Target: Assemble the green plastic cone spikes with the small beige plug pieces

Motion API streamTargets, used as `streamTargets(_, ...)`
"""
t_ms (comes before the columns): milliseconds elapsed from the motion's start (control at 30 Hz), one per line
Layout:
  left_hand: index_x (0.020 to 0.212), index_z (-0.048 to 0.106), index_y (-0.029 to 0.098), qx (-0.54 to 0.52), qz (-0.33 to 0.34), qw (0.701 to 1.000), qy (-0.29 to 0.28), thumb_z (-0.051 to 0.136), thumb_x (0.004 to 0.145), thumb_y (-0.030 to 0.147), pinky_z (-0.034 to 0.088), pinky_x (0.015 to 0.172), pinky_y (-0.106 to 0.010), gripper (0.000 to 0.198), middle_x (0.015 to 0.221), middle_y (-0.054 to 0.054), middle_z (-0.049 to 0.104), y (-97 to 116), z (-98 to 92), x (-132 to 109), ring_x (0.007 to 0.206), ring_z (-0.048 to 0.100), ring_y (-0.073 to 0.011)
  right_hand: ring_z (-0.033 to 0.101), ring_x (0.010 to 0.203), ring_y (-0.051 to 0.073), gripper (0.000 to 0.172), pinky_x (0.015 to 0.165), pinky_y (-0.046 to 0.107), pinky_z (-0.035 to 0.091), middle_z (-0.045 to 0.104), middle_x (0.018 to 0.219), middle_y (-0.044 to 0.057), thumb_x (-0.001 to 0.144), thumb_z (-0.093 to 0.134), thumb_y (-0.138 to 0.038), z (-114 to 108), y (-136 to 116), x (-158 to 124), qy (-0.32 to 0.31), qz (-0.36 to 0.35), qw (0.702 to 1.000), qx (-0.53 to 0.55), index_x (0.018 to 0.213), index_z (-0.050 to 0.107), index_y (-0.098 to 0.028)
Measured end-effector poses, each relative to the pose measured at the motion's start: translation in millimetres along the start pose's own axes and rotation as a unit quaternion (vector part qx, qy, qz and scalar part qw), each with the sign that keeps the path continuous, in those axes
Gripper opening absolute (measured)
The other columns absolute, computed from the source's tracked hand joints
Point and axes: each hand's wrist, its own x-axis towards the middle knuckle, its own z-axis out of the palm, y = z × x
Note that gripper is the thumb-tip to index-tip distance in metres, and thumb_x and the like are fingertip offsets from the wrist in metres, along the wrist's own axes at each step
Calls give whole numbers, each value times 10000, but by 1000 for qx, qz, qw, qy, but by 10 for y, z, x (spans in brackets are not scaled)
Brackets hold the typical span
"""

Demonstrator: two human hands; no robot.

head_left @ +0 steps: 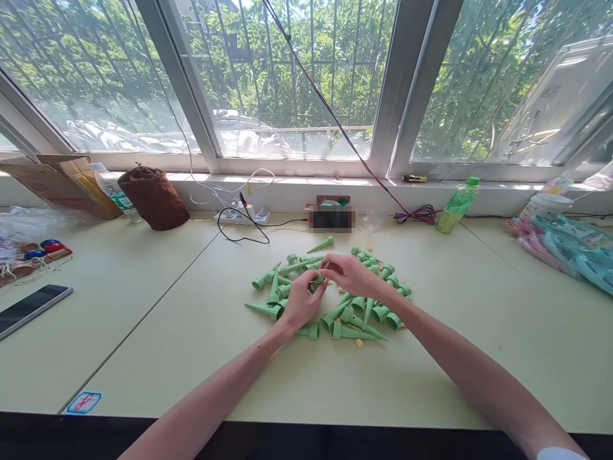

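L hand [302,300]: we are seeing thumb & fingers gripping one green spike [315,283], just over the front-centre of the table [201,370].
R hand [352,273]: its thumb & fingertips are meeting at the upper end of that same spike; whether they are pinching the spike itself or a small bit, we are not managing to tell.
Held spike: it is slanting betw. both hands, partly hidden by fingers.
Pile [341,331]: more green spikes are lying L & R of the hands, pointing various ways, some overlapping.
Lone spike [320,245]: it is lying just beyond the pile, toward the window.
Yellow bits [359,343]: small pcs. are lying among & beside the spikes, one at the near edge.
Back, ctr.: we are noting a power strip [242,216] w/ cords & a dark item [331,218], its detail blurred.
Back, R: a cable coil [416,214] is lying near a green bottle [453,207]; bags [575,249] are bunching farther R.
Far L: a brown pouch [154,198] is standing by a clear bottle [115,191]; a phone [34,310] is lying nearer us.
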Motion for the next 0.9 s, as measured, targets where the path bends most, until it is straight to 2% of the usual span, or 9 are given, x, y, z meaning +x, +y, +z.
streamTargets(100, 877, 632, 170, 2, 5, 1000, -7, 560, 904, 305, 478, 717, -286, 155, 833, -24, 662, -12, 13, -2, 753, 587, -158, 449, 545, 105, 206, 549, 225, 356, 586, 626, -23, 950, 524, -319, 50, 31, 2, 24, -3, 1000, 2, 839, 618, -173)
streamTargets(167, 945, 633, 175, -8, 10, 1000, 0, 584, 901, 311, 512, 799, -316, 152, 922, -43, 679, -19, 17, -2, 852, 628, -181, 452, 538, 103, 207, 554, 223, 363, 588, 617, -24, 948, 519, -301, 33, 49, 8, 43, -2, 999, -3, 823, 622, -172)
streamTargets(267, 1067, 599, 186, -6, 26, 998, 52, 620, 891, 312, 530, 893, -362, 217, 1050, -70, 659, -20, 9, 2, 1003, 633, -213, 489, 562, 112, 207, 588, 227, 382, 594, 627, -18, 951, 513, -301, -61, 91, 21, 97, -4, 995, -28, 836, 629, -173)
streamTargets(367, 1043, 579, 192, 10, 51, 994, 100, 593, 909, 281, 548, 880, -365, 162, 1046, -70, 622, -13, -4, 8, 980, 628, -202, 488, 559, 119, 199, 583, 231, 375, 592, 630, -11, 947, 516, -297, -162, 188, 35, 164, 6, 984, -62, 836, 627, -174)
streamTargets(467, 979, 582, 195, 21, 70, 992, 102, 563, 920, 242, 560, 813, -344, 78, 990, -56, 605, -2, -7, 4, 909, 620, -184, 479, 552, 127, 201, 580, 240, 361, 590, 625, -6, 951, 504, -281, -201, 320, 41, 187, 25, 977, -97, 830, 626, -176)
streamTargets(633, 911, 593, 195, 15, 91, 993, 69, 542, 920, 179, 554, 752, -296, 55, 923, -38, 611, 23, 0, -19, 865, 599, -164, 522, 591, 141, 201, 609, 249, 380, 628, 679, 14, 961, 491, -265, -159, 428, 35, 164, 21, 980, -114, 842, 627, -177)
streamTargets(900, 897, 597, 193, 15, 96, 993, 68, 545, 916, 170, 549, 730, -277, 60, 904, -34, 617, 9, 19, -15, 833, 594, -152, 567, 725, 160, 162, 681, 261, 416, 647, 833, 51, 965, 482, -194, -50, 319, 114, 71, -19, 989, -131, 905, 631, -171)
